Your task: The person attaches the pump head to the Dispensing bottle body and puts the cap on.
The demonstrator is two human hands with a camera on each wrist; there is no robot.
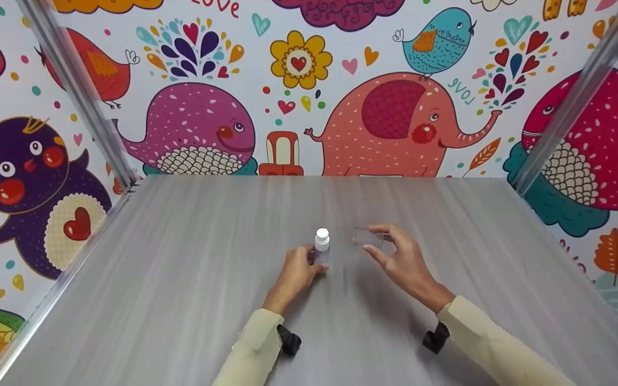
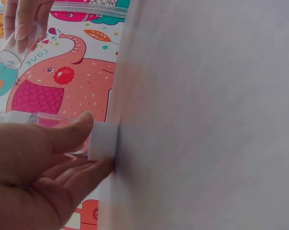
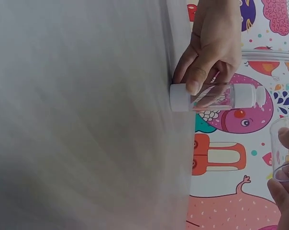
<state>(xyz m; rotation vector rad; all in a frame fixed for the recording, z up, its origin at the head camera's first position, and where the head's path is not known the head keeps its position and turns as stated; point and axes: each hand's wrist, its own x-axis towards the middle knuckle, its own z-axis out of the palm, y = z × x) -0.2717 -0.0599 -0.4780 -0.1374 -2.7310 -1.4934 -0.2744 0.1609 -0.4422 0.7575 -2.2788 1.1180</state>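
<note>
Near the middle of the table stands a small bottle (image 1: 322, 242), upright, with a see-through body, a white base (image 2: 104, 142) and a white top (image 3: 245, 96). My left hand (image 1: 294, 272) grips it low down, thumb on one side and fingers on the other. The base meets the tabletop. To the right of the bottle and above the table, my right hand (image 1: 404, 262) pinches a clear plastic cup-shaped cover (image 1: 367, 237) between thumb and fingers. The cover is tilted on its side, its end towards the bottle, with a gap between the two.
A grey wood-grain table (image 1: 191, 241) spreads out under both hands. Printed panels (image 1: 298, 107) with cartoon animals rise behind it and at both sides, joined by metal posts (image 1: 78, 91). Black straps (image 1: 289, 340) sit at the cuffs of the pale sleeves.
</note>
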